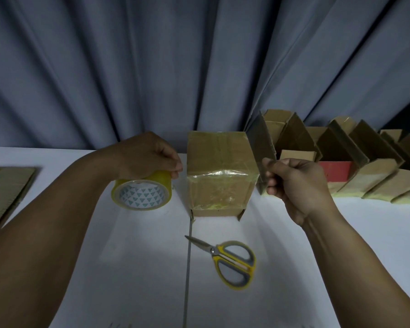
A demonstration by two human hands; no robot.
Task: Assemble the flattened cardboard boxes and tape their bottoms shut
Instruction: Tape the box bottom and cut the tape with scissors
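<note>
While the taped box (pixel 220 171) stands taped face up at mid surface (pixel 137 256), I note the left hand (pixel 149 155) curled round the tape roll (pixel 141 194) just beside it. On the box's other side, the right hand (pixel 294 183) pinches a cardboard flap (pixel 262 143). Closed scissors (pixel 227 259) lie nearer me, and open boxes (pixel 341 162) line the far right.
</note>
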